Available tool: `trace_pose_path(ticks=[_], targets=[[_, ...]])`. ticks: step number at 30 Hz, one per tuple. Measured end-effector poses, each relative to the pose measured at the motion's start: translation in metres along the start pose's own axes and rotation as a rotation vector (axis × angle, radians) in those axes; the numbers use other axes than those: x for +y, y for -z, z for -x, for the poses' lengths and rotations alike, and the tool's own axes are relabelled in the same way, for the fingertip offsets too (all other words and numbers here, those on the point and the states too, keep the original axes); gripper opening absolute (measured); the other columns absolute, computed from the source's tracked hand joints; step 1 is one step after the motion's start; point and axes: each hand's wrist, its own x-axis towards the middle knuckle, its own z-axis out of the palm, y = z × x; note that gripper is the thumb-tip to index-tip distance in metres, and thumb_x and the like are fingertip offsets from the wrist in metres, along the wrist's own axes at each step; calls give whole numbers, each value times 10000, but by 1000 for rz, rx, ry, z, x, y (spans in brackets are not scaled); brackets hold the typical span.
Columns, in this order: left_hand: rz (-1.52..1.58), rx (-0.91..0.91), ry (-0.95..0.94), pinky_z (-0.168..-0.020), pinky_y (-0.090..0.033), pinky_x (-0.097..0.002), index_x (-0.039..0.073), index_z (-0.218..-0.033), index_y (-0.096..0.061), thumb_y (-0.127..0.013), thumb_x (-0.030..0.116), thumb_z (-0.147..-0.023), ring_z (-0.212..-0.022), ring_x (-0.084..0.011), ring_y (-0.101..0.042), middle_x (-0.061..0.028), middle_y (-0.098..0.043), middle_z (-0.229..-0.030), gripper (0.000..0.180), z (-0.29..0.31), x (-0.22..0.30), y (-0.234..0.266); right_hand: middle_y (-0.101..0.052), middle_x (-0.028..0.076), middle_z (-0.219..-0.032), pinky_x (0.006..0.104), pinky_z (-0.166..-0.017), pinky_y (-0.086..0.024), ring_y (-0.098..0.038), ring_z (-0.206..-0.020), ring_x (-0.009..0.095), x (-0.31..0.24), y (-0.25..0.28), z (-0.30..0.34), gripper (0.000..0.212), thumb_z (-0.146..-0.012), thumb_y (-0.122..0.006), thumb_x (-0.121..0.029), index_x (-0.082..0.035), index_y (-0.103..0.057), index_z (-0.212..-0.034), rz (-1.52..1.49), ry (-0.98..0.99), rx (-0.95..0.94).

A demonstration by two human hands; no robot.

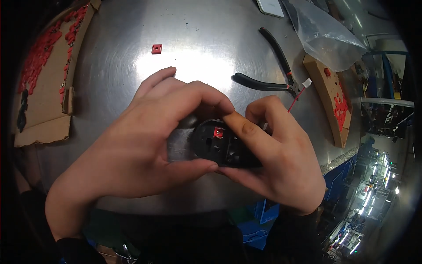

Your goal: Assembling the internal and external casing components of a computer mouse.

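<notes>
Between my two hands is a black plastic housing (204, 152) with a rounded left end and an open, hollow inside. A small red square board (218, 132) sits inside it near the upper edge. My left hand (132, 136) curls around the left end, thumb at the lower edge and index finger at the upper. Gripping the right part, my right hand (285, 154) hides that end and reaches its index finger over the top edge. A red wire with a white connector (307, 83) sticks out beyond the right hand's fingers.
Another red square board (157, 49) lies on the metal table (118, 26). Black-handled pliers (281, 66) lie spread beyond my right hand. Cardboard trays of red parts stand left (52, 83) and right (327, 97). A clear plastic bag (325, 35) and a phone-like slab (270, 7) are far right.
</notes>
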Motion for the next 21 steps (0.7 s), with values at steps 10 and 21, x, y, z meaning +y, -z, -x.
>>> trace_pose_path(ticks=[10,21], targets=[[-69,71,-68,-1256,-191,-548,92,-1296,-625,-925,124,-664,-1136,-269,-646,-40,-717,-1174,699,4,-3,-5,-562,141,-1072,400,-772,-544,-633,-935,304,-1,-3,1,659,-661,-907,-154,-62,-678,-1273,-6,-14,-3],[-223,132,-162,-1149,-378,-504,79,-1173,-638,-922,108,-647,-1085,-265,-648,-50,-678,-1109,599,2,-3,-9,-563,127,-1035,401,-772,-537,-628,-902,294,2,-5,2,733,-658,-887,-114,-66,-658,-1353,-18,29,55]])
